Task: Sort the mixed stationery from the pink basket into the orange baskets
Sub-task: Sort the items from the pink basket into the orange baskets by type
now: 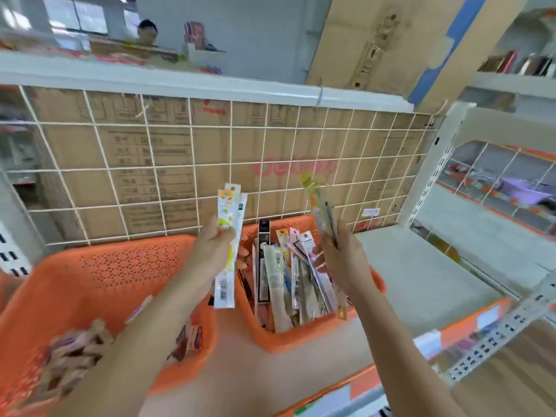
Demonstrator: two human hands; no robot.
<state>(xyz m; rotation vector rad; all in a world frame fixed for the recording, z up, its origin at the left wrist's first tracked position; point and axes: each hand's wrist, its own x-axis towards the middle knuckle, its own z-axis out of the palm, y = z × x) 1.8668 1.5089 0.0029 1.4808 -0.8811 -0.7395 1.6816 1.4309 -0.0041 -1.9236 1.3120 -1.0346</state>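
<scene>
My left hand (215, 245) grips a long white pen packet with yellow print (228, 251), held upright between the two orange baskets. A green and yellow pen packet (320, 210) sticks up from my right hand (338, 260), whose fingers also curl around other packets over the small orange basket (301, 338). That basket is crammed with several upright pen packets (282, 284). The large orange basket (99, 275) at the left holds small brownish packs (72, 356) in its near corner. No pink basket is in view.
Both baskets stand on a white shelf (421, 281) backed by a white wire grid (210, 164) with cardboard boxes behind it. An orange-edged shelf front (400, 365) runs along the near right. Another shelf bay with goods (505, 188) lies to the right. A person (147, 31) is behind the upper shelf.
</scene>
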